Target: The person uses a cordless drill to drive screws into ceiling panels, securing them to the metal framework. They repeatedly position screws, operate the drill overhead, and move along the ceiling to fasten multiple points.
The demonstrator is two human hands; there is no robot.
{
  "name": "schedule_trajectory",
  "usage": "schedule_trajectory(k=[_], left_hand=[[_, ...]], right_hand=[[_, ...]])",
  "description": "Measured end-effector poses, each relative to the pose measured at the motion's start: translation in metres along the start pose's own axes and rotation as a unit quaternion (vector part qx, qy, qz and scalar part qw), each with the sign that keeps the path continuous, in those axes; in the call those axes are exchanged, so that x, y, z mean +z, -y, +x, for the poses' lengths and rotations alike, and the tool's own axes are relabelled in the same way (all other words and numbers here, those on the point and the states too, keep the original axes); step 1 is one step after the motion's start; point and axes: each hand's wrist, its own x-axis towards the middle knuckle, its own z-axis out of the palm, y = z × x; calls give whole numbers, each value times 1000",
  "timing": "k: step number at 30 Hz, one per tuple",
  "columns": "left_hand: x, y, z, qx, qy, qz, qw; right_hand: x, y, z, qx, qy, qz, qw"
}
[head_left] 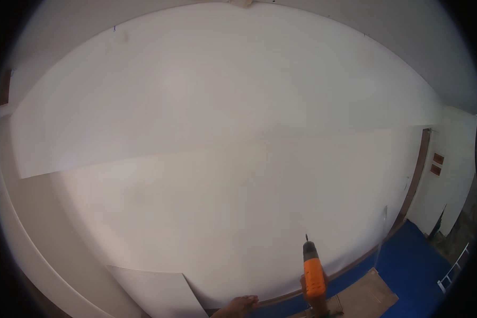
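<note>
My right hand [306, 289] grips an orange and black cordless drill [315, 275], its thin bit pointing up toward a broad white wall [212, 206]. My left hand [240, 304] is low at the centre, left of the drill and near the foot of the wall; its fingers are loosely bent and apart, with nothing visible in them. A wide white upper band [217, 85] spans the wall above a faint slanting edge. Near my left hand, a flat white panel [153, 289] stands at the lower left.
Blue flooring [408, 249] shows at the lower right, with brown cardboard [371, 291] lying on it. A white ladder [450, 270] is at the right edge. A brown door frame [414, 180] is at the right. A pale side wall [47, 228] runs along the left.
</note>
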Motion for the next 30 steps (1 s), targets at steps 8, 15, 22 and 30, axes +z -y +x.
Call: schedule_trajectory(k=[8,15,22,30], left_hand=[[-10,19,-28,43,-60,45,996],[52,12,-62,38,-115,162,979],[65,16,-66,33,-119,-44,991],[104,-60,-37,149,-29,-182,972]], right_hand=[[-21,8,1,144,113,119,976],[-27,-4,14,193,148,218,945],[-36,4,25,184,171,249,935],[-41,-36,38,248,242,306,887]])
